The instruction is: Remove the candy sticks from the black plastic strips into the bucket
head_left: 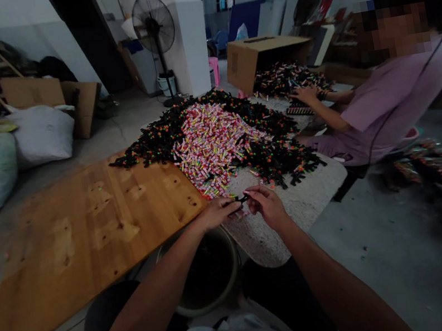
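My left hand [219,211] and my right hand [267,203] meet just above the near edge of a pale mat [307,202]. Both are pinched on one small black piece [242,199] held between them. Right beyond my hands lies a big heap of pink and multicoloured small pieces [212,141], ringed by a heap of black pieces with orange and green tips [273,151]. Below my hands, between my knees, stands a round bucket [209,272] with dark contents.
A wooden board [76,240] lies on the floor to the left. A seated person in a lilac shirt [388,103] works at the right with a hand [305,93] in another heap by an open cardboard box [254,58]. Sacks [9,144], a standing fan [155,29] and a pillar stand behind.
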The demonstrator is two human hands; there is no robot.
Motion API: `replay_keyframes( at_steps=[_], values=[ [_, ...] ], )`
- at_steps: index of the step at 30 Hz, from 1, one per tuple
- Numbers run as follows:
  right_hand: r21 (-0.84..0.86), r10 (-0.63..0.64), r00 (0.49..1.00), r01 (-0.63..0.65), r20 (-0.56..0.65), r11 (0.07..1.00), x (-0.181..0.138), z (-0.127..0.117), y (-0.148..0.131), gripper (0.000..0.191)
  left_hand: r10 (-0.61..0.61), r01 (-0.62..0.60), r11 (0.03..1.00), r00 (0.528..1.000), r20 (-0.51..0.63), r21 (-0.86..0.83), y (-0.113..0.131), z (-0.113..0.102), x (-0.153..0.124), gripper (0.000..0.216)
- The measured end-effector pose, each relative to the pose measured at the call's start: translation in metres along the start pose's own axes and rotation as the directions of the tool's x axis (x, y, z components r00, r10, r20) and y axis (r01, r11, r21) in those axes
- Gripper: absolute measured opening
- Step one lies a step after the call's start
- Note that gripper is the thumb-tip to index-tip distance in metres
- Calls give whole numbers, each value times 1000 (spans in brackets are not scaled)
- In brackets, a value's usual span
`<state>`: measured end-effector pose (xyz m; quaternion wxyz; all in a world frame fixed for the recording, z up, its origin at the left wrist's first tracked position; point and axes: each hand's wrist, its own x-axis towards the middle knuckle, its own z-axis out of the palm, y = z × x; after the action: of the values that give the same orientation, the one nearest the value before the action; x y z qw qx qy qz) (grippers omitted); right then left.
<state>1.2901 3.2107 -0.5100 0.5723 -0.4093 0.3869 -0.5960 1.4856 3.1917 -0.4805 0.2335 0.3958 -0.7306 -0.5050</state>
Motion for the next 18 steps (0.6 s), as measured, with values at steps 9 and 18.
replay_keyframes(
  at_steps=[9, 18],
  values=[
    [34, 44, 996, -47, 71, 998, -9, 13, -5, 32, 107, -111, 973, 994, 33, 201, 12, -6, -3, 29],
    [119, 85, 995, -90, 48, 989, -10, 16, -3, 33, 151, -159, 962, 987, 53, 220, 25, -7, -10, 34]
  ],
)
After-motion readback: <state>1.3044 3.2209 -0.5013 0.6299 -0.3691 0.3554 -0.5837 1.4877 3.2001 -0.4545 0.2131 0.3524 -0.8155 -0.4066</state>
